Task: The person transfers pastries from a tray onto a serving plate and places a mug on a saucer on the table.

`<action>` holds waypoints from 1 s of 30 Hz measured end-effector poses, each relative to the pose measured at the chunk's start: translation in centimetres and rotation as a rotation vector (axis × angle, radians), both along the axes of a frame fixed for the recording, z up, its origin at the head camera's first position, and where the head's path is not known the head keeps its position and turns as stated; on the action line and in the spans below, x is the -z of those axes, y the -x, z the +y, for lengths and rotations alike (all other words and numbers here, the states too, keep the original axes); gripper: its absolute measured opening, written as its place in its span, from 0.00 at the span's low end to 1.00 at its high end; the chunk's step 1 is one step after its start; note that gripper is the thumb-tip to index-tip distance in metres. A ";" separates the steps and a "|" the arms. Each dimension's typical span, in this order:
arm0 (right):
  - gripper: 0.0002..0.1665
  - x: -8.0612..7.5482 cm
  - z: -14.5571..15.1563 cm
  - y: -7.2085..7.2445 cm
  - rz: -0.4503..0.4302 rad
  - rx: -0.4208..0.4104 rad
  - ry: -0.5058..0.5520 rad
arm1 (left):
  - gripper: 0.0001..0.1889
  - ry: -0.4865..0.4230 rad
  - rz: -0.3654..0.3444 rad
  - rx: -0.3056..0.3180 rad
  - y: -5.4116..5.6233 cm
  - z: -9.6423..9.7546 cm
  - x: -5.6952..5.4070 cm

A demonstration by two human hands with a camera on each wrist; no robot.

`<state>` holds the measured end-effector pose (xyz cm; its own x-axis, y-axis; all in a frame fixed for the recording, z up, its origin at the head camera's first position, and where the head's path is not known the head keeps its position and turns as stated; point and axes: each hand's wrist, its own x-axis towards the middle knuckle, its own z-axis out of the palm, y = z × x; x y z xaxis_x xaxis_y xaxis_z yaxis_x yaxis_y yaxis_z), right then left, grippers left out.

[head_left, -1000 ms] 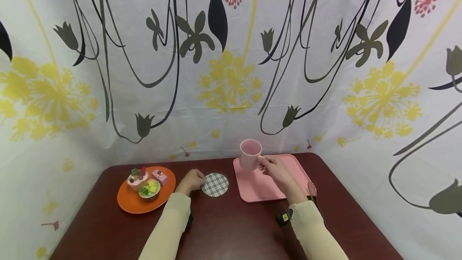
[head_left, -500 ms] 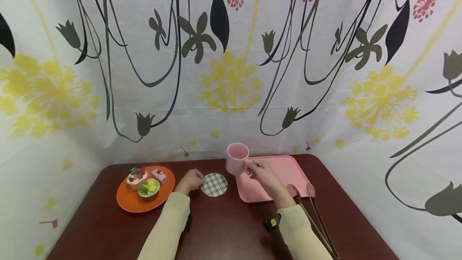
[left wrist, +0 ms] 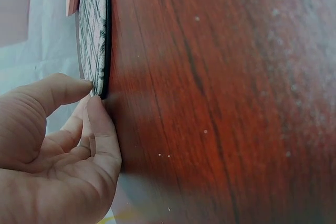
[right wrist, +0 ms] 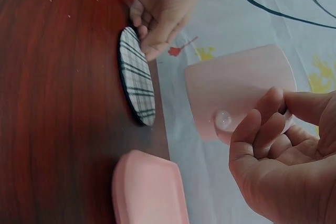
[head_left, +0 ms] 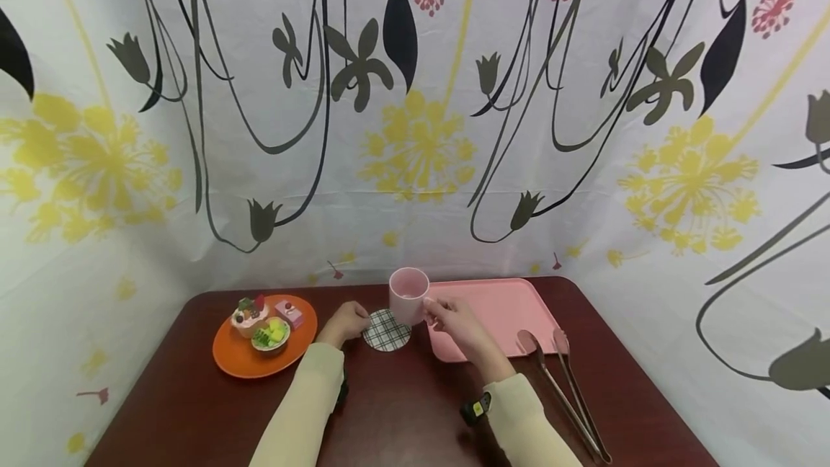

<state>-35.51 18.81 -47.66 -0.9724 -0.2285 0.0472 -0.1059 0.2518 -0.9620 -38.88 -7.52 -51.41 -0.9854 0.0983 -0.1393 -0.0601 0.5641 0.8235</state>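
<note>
A pink mug (head_left: pixel 408 298) hangs upright above the right part of a round plaid coaster (head_left: pixel 387 336). My right hand (head_left: pixel 457 324) grips the mug by its handle; in the right wrist view the curled fingers (right wrist: pixel 273 124) hide most of that handle. The coaster lies on the dark wood table, its dark underside edge showing in the left wrist view. At its left edge my left hand (head_left: pixel 344 323) pinches the rim, with the thumb (left wrist: pixel 68 88) on top and a finger against the edge. The mug and the coaster are apart in the right wrist view.
A pink tray (head_left: pixel 499 312) lies at the back right. Metal tongs (head_left: pixel 570 398) rest with their tips at the tray's front edge. On the left, an orange plate (head_left: pixel 240 362) bears several small cakes. A patterned cloth (head_left: pixel 415 128) rises behind the table.
My right hand has carried the mug left and lower, from over the tray to over the coaster. The tongs have come fully into view. My left hand has stayed at the coaster.
</note>
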 end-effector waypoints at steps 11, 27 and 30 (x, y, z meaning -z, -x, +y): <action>0.23 1.7 -2.1 -0.2 -0.038 -0.002 0.040 | 0.11 0.022 -0.006 -0.009 0.4 0.2 0.4; 0.23 4.0 -4.2 -0.2 -0.057 0.039 0.086 | 0.12 0.024 -0.021 -0.040 1.3 0.0 1.0; 0.24 4.1 -4.3 -0.2 -0.059 0.026 0.086 | 0.12 0.026 -0.022 -0.040 1.2 -0.1 0.8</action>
<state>-35.35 14.48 -51.81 -0.9796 -0.2009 0.0082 -0.0432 0.1704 -0.9844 -40.10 -7.63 -52.18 -0.9851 0.0547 -0.1631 -0.1013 0.5817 0.8071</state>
